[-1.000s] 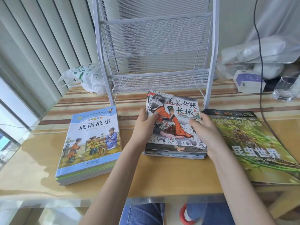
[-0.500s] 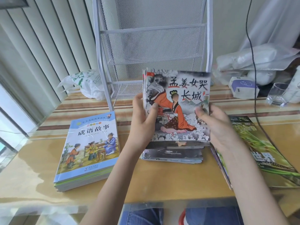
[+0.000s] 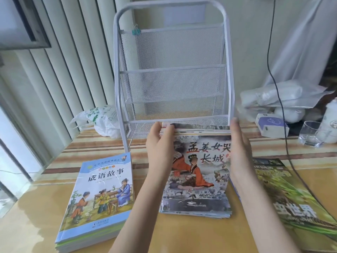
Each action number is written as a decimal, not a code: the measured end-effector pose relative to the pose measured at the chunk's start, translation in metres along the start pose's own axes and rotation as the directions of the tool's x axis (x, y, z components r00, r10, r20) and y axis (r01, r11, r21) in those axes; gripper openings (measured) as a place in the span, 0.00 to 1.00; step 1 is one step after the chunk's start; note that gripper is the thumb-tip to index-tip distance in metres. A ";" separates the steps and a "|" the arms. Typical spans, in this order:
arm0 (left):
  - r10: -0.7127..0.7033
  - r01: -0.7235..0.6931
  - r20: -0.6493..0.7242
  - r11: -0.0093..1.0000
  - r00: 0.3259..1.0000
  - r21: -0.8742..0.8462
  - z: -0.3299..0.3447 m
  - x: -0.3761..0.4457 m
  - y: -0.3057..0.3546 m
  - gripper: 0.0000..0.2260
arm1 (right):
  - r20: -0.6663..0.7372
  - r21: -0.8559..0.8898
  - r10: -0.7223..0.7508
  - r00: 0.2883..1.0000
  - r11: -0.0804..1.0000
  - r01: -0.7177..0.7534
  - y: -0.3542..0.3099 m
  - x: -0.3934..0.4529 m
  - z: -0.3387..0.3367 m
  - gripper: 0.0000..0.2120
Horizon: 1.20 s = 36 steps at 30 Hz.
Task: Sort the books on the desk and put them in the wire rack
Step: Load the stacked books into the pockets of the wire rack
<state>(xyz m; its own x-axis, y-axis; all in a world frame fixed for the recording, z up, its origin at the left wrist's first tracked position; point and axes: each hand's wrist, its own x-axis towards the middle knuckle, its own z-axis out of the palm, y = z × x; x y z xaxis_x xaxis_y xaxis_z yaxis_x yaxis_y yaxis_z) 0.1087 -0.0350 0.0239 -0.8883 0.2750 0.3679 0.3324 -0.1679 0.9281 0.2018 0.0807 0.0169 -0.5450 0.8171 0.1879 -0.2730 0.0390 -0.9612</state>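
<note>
A person is squaring up the middle stack of picture books w/ both hands, its far edge raised toward the wire rack just behind. Left hand is gripping the left edge, thumb curled over the top corner; right hand is pressing flat, fingers straight, against the right edge, prob. to keep thin covers aligned. The blue storybook pile and green insect magazine are lying either side on the desk, apparently pre-sorted. Rack shelves are holding no books.
</note>
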 end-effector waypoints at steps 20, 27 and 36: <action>-0.146 0.138 -0.099 0.987 0.984 -0.085 0.011 -0.015 -0.017 0.24 | -0.179 0.005 0.114 0.977 0.993 -0.115 0.003 0.003 0.003 0.31; -0.098 0.095 -0.168 0.995 0.981 -0.025 0.013 -0.017 -0.014 0.25 | -0.250 0.008 0.045 0.967 0.999 -0.044 0.001 0.001 0.009 0.18; 0.039 -0.029 -0.335 0.999 0.942 0.034 0.009 0.005 0.019 0.24 | -0.120 -0.753 -0.761 0.638 0.488 0.441 -0.033 0.003 0.032 0.07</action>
<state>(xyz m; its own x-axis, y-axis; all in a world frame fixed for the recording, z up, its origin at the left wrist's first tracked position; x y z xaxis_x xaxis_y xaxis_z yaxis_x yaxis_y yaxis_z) 0.1137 -0.0281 0.0435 -0.9295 -0.0644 0.3631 0.3687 -0.1440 0.9183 0.1840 0.0635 0.0560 -0.0455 0.5606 0.8269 0.2232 0.8125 -0.5386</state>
